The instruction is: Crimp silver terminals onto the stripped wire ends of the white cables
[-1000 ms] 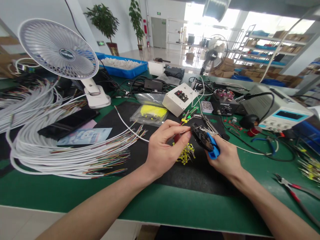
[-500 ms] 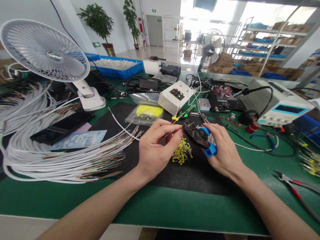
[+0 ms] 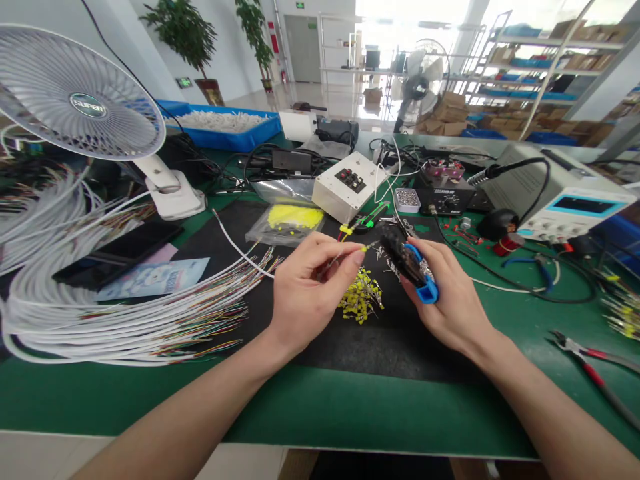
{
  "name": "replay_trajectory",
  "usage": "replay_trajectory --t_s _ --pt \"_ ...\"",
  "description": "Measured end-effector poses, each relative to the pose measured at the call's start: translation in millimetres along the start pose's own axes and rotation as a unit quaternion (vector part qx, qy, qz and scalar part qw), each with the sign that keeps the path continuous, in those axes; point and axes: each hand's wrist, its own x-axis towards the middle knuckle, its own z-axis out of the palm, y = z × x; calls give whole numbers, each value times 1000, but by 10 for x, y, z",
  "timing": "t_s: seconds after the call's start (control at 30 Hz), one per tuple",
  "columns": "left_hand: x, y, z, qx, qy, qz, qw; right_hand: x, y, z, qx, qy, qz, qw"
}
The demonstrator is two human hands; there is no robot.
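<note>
My left hand (image 3: 310,287) is closed in a pinch on a thin wire with a small yellow end (image 3: 363,248), held over the black mat (image 3: 350,340). My right hand (image 3: 450,300) is wrapped round a black crimping tool with blue handles (image 3: 407,260), its head pointed at the wire's tip. Between and just below the two hands lies a small heap of yellow parts (image 3: 361,298) on the mat.
Bundles of white multi-core cable (image 3: 100,320) with coloured ends fill the left. A white desk fan (image 3: 75,100), a bag of yellow parts (image 3: 290,220), a white switch box (image 3: 347,183), a power supply (image 3: 560,200), and red-handled pliers (image 3: 590,367) surround the mat.
The right hand has turned the crimping tool more upright and brought it closer to the wire tip held by the left hand. The view has shifted slightly.
</note>
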Motion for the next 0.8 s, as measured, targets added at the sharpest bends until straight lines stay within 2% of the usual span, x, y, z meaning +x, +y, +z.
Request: replay_trajectory --t_s 0.07,0.13,0.23,0.3,0.37,0.5,0.57,0.67,0.8 --pt "-3 -2 -7 9 -90 12 996 13 0 -22 26 30 39 998" --pt "-9 -7 -11 21 -224 33 974 20 17 -33 55 64 82 993" --pt "-7 -3 -24 51 -425 86 899 14 68 -24 113 114 154 975" --pt "14 12 -41 68 -493 120 859 7 101 -12 142 134 188 963" --pt "47 18 -59 79 -500 132 852 4 119 -4 154 141 202 957" --pt "97 -61 -75 151 -428 138 881 12 109 -7 162 141 201 956" --pt "88 -131 -63 207 -428 156 866 16 93 -8 174 137 203 954" --pt "37 -190 -19 262 -457 173 832 18 72 -2 211 131 214 945" --pt "-30 -146 42 301 -458 173 818 27 65 14 273 131 221 927"
